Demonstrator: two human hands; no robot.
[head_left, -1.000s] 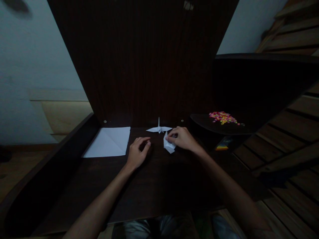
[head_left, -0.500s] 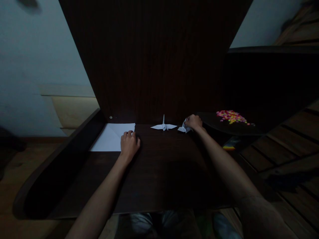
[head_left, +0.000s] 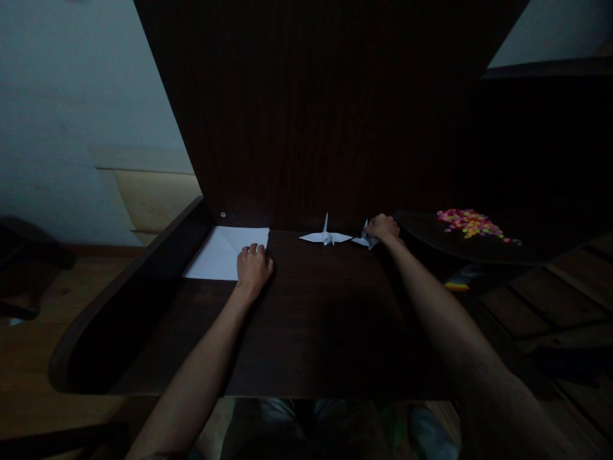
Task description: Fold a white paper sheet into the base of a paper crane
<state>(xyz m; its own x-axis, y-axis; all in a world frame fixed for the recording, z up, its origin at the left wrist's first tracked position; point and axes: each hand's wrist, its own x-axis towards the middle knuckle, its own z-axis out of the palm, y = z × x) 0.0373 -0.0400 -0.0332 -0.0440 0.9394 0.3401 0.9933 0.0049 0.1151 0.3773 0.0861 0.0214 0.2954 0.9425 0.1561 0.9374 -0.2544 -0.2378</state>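
Note:
My left hand [head_left: 253, 267] rests with curled fingers on the right edge of a stack of white paper sheets [head_left: 225, 253] at the back left of the dark wooden desk [head_left: 316, 319]. My right hand [head_left: 382, 227] reaches to the back of the desk and pinches a small folded white paper figure [head_left: 364, 240]. A finished white paper crane [head_left: 326, 236] stands between the two hands, just left of the held figure.
A tall dark wooden back panel [head_left: 325, 108] rises behind the desk. A pile of small colourful bits [head_left: 467, 222] lies on a dark raised shelf at the right. A raised rim [head_left: 129, 287] borders the desk's left side. Wooden slats lie at far right.
My right hand carried the folded paper figure from mid-desk to the back beside the crane. My left hand moved left onto the edge of the paper sheets.

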